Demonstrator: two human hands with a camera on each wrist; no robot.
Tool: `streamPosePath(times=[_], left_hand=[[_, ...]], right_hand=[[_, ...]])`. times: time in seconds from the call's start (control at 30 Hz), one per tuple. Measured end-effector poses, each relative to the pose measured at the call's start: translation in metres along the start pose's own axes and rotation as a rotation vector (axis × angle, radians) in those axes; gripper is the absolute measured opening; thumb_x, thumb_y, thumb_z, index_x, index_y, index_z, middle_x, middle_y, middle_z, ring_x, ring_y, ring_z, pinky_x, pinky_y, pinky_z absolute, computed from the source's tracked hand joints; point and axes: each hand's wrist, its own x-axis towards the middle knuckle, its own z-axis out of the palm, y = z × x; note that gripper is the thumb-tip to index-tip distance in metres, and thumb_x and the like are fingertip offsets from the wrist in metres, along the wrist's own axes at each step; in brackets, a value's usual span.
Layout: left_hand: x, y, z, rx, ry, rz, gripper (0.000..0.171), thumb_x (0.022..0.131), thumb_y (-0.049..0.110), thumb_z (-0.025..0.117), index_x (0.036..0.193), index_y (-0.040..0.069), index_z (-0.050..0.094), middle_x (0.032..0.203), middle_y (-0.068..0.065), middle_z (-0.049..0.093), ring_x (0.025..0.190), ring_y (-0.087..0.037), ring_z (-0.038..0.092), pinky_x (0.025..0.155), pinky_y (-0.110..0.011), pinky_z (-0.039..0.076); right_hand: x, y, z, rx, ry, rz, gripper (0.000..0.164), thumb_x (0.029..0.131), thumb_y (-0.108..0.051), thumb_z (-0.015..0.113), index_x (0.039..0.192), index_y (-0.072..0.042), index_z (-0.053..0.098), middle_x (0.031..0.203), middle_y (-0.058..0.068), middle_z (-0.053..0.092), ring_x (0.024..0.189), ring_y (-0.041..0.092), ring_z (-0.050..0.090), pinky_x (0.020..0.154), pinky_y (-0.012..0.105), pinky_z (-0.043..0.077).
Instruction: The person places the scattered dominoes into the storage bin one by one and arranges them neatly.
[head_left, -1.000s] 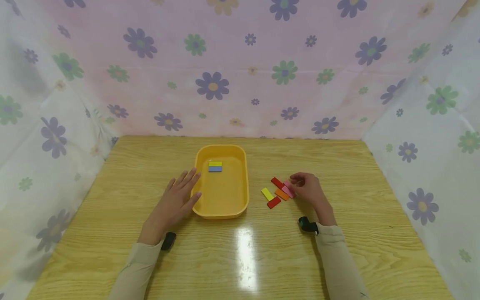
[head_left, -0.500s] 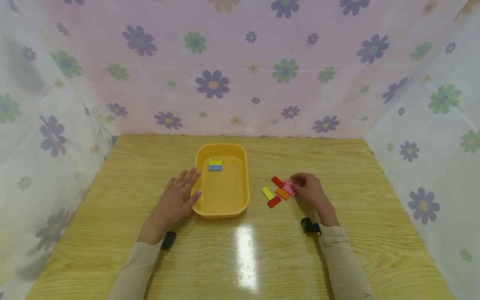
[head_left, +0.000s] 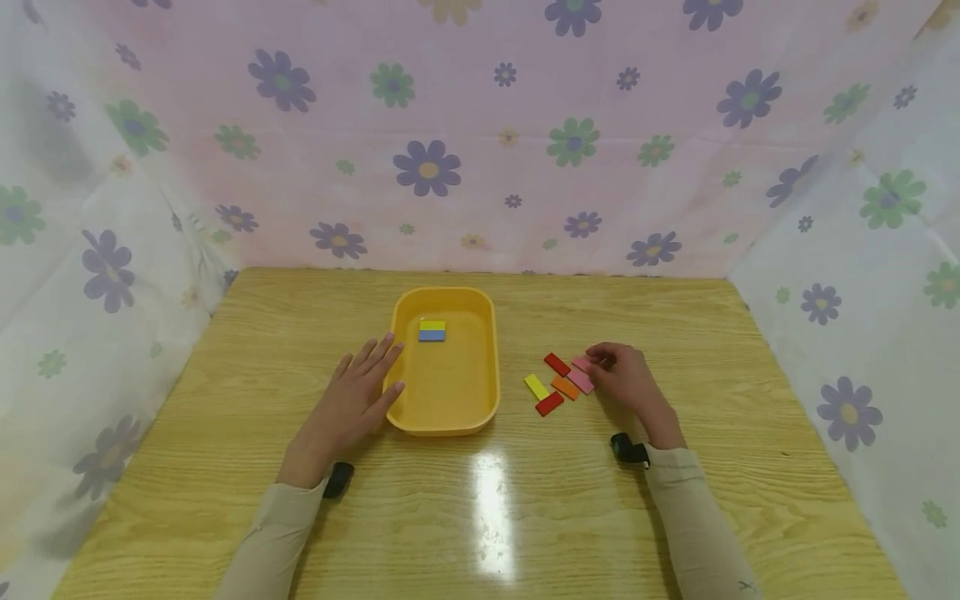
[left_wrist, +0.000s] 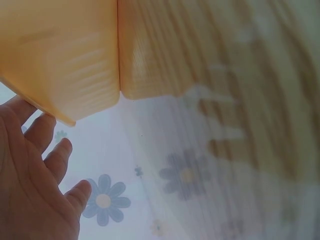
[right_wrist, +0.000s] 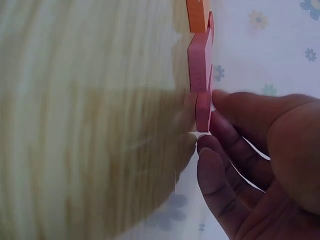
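We see a wood-grained bench (head_left: 420, 533), with a yellow tray (head_left: 442, 432) left of centre, towards its far edge. The left hand (head_left: 348, 400) rests straight-fingered on the tray's rim nearest the bench's left edge. Between tray and right edge, the right hand (head_left: 628, 379) appears to pinch the far pink tile (head_left: 582, 364); a second pink tile (head_left: 580, 381) lies just beside it. We judge this step to be the pick-up; next calls for keeping that pinch and lifting clear of its neighbour
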Motion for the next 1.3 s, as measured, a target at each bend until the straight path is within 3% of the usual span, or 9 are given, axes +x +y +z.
streamPosePath(times=[0.5, 0.87, 1.07, 1.3], left_hand=[[0.001, 0.0, 0.001, -0.008, 0.002, 0.004, 0.064, 0.108, 0.043, 0.045, 0.163, 0.016, 0.026, 0.171, -0.005, 0.016, 0.157, -0.036, 0.014, 0.121, -0.067, 0.01], [0.0, 0.002, 0.0, -0.007, -0.003, -0.004, 0.064, 0.108, 0.043, 0.045, 0.163, 0.016, 0.026, 0.171, -0.005, 0.015, 0.157, -0.036, 0.014, 0.121, -0.067, 0.01], [0.0, 0.002, 0.0, -0.011, -0.001, 0.002, 0.064, 0.108, 0.043, 0.045, 0.163, 0.015, 0.026, 0.171, -0.005, 0.016, 0.157, -0.037, 0.015, 0.122, -0.066, 0.009], [0.0, 0.003, 0.001, -0.021, -0.006, 0.001, 0.064, 0.108, 0.043, 0.045, 0.163, 0.016, 0.026, 0.171, -0.005, 0.016, 0.157, -0.035, 0.013, 0.122, -0.066, 0.009]], right_hand=[[-0.002, 0.001, -0.003, -0.069, -0.049, 0.012, 0.028, 0.096, -0.008, 0.069, 0.12, 0.006, 0.069, 0.112, 0.023, 0.069, 0.097, 0.034, 0.064, 0.086, 0.05, 0.055], [0.002, 0.0, -0.002, -0.108, -0.092, -0.046, 0.022, 0.096, -0.002, 0.067, 0.115, 0.009, 0.069, 0.102, 0.021, 0.068, 0.088, 0.03, 0.061, 0.081, 0.047, 0.053], [-0.001, -0.002, -0.003, -0.139, -0.07, -0.065, 0.023, 0.095, -0.002, 0.068, 0.116, 0.009, 0.07, 0.107, 0.023, 0.069, 0.096, 0.035, 0.065, 0.088, 0.053, 0.054], [-0.007, -0.008, -0.005, -0.1, -0.038, -0.073, 0.026, 0.093, 0.003, 0.07, 0.117, 0.011, 0.069, 0.108, 0.024, 0.069, 0.096, 0.035, 0.066, 0.088, 0.053, 0.055]])
